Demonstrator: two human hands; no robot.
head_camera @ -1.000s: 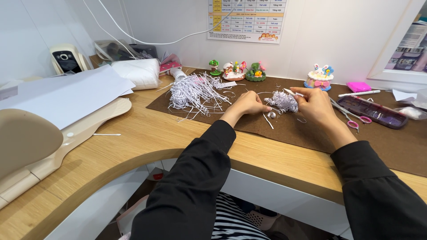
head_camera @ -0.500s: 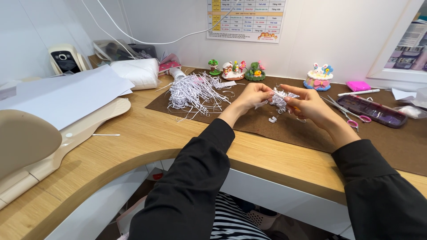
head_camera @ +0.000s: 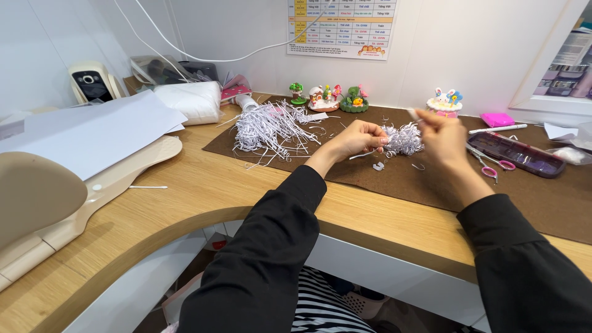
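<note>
Two hands are raised just above the brown mat (head_camera: 431,191) on the table (head_camera: 203,191). A curled white paper-strip bundle (head_camera: 404,139) is pinched by the left hand (head_camera: 357,139); its long axis runs toward the right hand (head_camera: 444,139), closed on its far end.
</note>
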